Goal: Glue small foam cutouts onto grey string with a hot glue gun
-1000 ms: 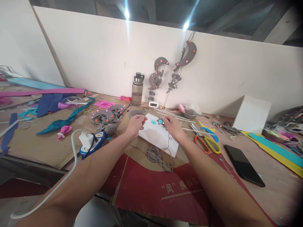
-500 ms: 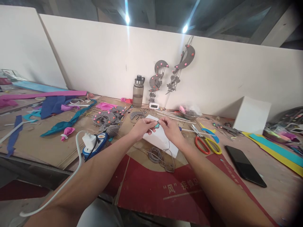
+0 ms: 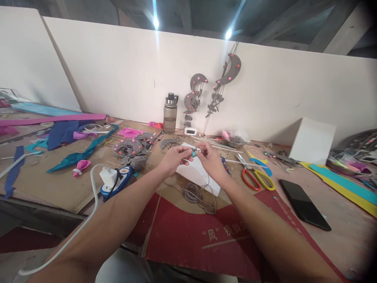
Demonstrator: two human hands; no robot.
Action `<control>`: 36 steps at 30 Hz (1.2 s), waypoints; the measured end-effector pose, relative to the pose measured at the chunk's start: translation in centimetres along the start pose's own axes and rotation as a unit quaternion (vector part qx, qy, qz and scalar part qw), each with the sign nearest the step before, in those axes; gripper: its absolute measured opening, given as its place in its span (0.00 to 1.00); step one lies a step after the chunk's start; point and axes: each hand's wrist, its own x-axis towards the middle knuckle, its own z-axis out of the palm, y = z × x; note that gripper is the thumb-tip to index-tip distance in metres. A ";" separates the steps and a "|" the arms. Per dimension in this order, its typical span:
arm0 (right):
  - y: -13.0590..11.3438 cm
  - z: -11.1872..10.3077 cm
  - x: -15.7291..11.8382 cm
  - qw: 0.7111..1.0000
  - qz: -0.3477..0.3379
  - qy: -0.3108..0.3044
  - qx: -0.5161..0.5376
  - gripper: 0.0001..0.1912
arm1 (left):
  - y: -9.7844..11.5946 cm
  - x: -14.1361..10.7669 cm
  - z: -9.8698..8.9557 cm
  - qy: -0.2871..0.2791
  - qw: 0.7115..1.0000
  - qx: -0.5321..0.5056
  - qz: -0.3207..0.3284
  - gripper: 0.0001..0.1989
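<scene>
Both hands meet above a white board [image 3: 198,175] near the middle of the view. My left hand [image 3: 176,159] is pinched on the left side of a small teal and grey piece [image 3: 194,153]. On its right side, the fingertips of my right hand [image 3: 209,159] close on the same piece. A thin grey cord hangs below my right hand and runs to a loose coil of grey cord [image 3: 193,193] on the cardboard. Fine detail of the piece is hidden by the fingers.
Red and yellow scissors [image 3: 255,176] and a black phone [image 3: 304,204] lie at the right. A bottle [image 3: 170,114] stands by the white partition, where grey crescent ornaments [image 3: 231,70] hang. At the left are a power strip [image 3: 118,182], grey felt pieces [image 3: 132,147] and cloth strips.
The view has shifted slightly. My right hand's fingers are a little more raised and spread above the small piece, while both hands remain together over the white board.
</scene>
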 end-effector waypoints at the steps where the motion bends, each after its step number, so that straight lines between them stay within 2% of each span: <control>1: -0.1 0.0 -0.1 1.000 -0.015 0.011 -0.002 0.14 | 0.1 -0.1 0.1 0.002 1.000 0.002 -0.002 0.17; 3: -0.5 0.0 -0.2 0.998 -0.051 0.029 -0.013 0.15 | 0.2 -0.1 0.1 0.008 1.000 0.012 -0.002 0.17; 5: -0.8 0.0 -0.4 0.996 -0.076 0.030 -0.026 0.12 | 0.1 0.0 0.1 0.015 0.999 0.028 0.003 0.17; 11: -0.9 -0.2 -0.5 0.990 -0.115 0.013 -0.080 0.06 | -0.4 0.0 0.1 0.042 0.990 0.121 0.059 0.17; 17: -0.7 0.3 -0.3 0.985 -0.127 -0.001 -0.116 0.05 | -0.2 -0.3 0.4 0.075 0.975 0.199 0.071 0.12; 20: -0.8 0.3 -0.2 0.989 -0.110 0.011 -0.096 0.05 | -0.3 -0.2 0.4 0.078 0.980 0.171 0.063 0.12; 24: -0.9 0.0 -0.2 0.993 -0.086 0.045 -0.069 0.05 | -0.5 0.1 0.1 0.084 0.992 0.083 0.046 0.14; 27: -0.7 0.0 -0.3 0.994 -0.084 0.043 -0.055 0.04 | -0.4 0.2 0.0 0.088 0.995 0.040 0.025 0.15; 31: -0.2 0.2 -0.3 0.993 -0.098 0.033 -0.059 0.11 | -0.3 0.1 0.0 0.087 0.996 0.021 0.019 0.14; 36: -0.3 0.0 -0.3 0.993 -0.103 0.033 -0.057 0.04 | -0.1 -0.1 0.2 0.075 0.997 0.017 0.014 0.13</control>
